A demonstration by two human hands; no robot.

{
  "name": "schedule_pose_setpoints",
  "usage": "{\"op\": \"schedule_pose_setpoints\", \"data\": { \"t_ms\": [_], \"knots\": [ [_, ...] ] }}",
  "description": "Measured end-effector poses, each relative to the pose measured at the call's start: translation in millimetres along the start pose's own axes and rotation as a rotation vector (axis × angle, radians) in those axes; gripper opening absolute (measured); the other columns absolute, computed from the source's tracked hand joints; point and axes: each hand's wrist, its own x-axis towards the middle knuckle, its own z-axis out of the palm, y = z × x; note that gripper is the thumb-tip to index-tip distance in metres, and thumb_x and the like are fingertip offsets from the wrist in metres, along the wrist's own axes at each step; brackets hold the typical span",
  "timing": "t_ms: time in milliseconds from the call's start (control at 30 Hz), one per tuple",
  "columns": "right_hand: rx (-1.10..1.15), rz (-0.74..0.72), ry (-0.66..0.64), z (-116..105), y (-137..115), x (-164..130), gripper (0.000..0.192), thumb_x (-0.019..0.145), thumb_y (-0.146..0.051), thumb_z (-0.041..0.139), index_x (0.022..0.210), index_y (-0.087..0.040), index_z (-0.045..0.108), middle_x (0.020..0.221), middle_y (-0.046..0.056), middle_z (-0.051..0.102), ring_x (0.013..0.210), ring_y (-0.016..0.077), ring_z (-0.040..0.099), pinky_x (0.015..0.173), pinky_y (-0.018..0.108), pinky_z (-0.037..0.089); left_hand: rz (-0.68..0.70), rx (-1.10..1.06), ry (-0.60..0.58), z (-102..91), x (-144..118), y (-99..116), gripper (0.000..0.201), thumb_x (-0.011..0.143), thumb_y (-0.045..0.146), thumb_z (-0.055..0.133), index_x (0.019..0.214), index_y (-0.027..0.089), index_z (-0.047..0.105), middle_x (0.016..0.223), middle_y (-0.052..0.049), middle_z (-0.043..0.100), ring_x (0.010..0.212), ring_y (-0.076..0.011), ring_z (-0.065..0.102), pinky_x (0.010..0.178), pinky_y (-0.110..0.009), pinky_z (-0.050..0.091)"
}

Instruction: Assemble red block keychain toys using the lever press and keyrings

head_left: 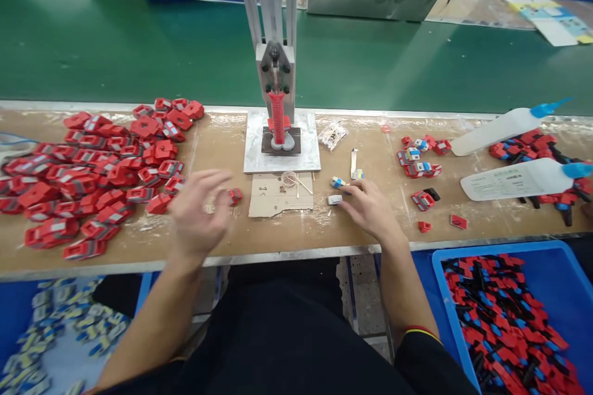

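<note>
Left hand [200, 213] blurred, fingers spread and empty above the workbench's [287, 231] front edge, small red part [235, 195] just beyond its fingertips, right hand [370, 208] fingers resting on a small grey piece [334, 200], grip unclear, blue-yellow piece [338, 182] just behind, red pile [92, 173] at the left end.

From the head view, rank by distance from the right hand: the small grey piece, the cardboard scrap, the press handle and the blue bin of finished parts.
Measured from the right hand:
1. Small grey piece, at its fingers, just to their left.
2. Cardboard scrap, further left on the bench.
3. Red press handle, up and left, on the press base.
4. Blue bin, lower right, below the bench edge.
</note>
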Motion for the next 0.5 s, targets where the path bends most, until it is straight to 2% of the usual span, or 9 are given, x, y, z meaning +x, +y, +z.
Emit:
{"op": "schedule_pose_setpoints", "data": {
  "t_ms": [67,100,167,233,300,400,500],
  "knots": [
    [-0.055,-0.066,-0.12,3.7,0.4,7.2,0.019,0.097,-0.03,0.071,0.115,-0.026,0.073,0.108,0.01,0.071,0.099,0.0271,0.067,0.088,0.043,0.06,-0.141,0.161,0.002,-32.1,-22.7,-38.8,0.029,0.089,0.019,0.062,0.116,0.021,0.071,0.109,-0.006,0.076,0.104,-0.0258,0.074,0.097,-0.044,0.06],
    [-0.073,-0.09,-0.153,5.0,-0.1,9.6,0.016,0.097,-0.029,0.071,0.113,-0.025,0.074,0.105,0.01,0.071,0.096,0.0267,0.066,0.087,0.043,0.06,-0.186,0.202,-0.049,-40.6,-33.4,-54.0,0.035,0.086,0.022,0.063,0.121,0.02,0.07,0.112,-0.008,0.076,0.105,-0.0283,0.074,0.097,-0.047,0.06],
    [-0.065,-0.121,-0.145,5.0,-2.1,13.8,0.013,0.099,-0.027,0.068,0.11,-0.024,0.073,0.101,0.009,0.071,0.093,0.0262,0.066,0.083,0.042,0.06,-0.273,0.214,-0.193,-44.2,-50.9,-72.6,0.051,0.083,0.03,0.066,0.132,0.018,0.065,0.122,-0.013,0.074,0.112,-0.0319,0.072,0.101,-0.049,0.058],
    [0.032,-0.13,-0.041,0.9,-6.5,19.9,0.013,0.099,-0.027,0.067,0.112,-0.024,0.071,0.104,0.01,0.072,0.097,0.0266,0.069,0.083,0.043,0.061,-0.349,0.168,-0.342,-35.0,-60.3,-77.4,0.065,0.082,0.038,0.072,0.141,0.016,0.059,0.132,-0.016,0.071,0.122,-0.0341,0.068,0.108,-0.05,0.054],
    [0.201,-0.106,0.083,-6.0,-15.8,30.6,0.019,0.098,-0.028,0.07,0.116,-0.025,0.068,0.112,0.01,0.073,0.104,0.0269,0.071,0.085,0.043,0.062,-0.405,0.127,-0.44,-20.7,-60.9,-74.7,0.071,0.08,0.042,0.078,0.143,0.017,0.058,0.139,-0.017,0.069,0.131,-0.0352,0.064,0.112,-0.051,0.05],
    [0.455,-0.098,0.207,-14.4,-42.8,52.9,0.024,0.094,-0.023,0.075,0.117,-0.026,0.067,0.112,0.009,0.075,0.105,0.026,0.075,0.083,0.041,0.065,-0.445,0.065,-0.498,-3.9,-53.6,-69.3,0.048,0.085,0.035,0.079,0.129,0.021,0.067,0.139,-0.013,0.072,0.136,-0.0335,0.062,0.115,-0.052,0.043],
    [0.62,-0.161,0.226,-12.4,-80.7,71.8,0.024,0.091,-0.02,0.078,0.113,-0.028,0.071,0.103,0.007,0.075,0.096,0.0236,0.075,0.077,0.038,0.065,-0.45,-0.026,-0.449,-0.9,-49.0,-64.4,0.027,0.086,0.026,0.079,0.113,0.022,0.073,0.126,-0.01,0.078,0.131,-0.0322,0.066,0.115,-0.053,0.042]
  ]
}}
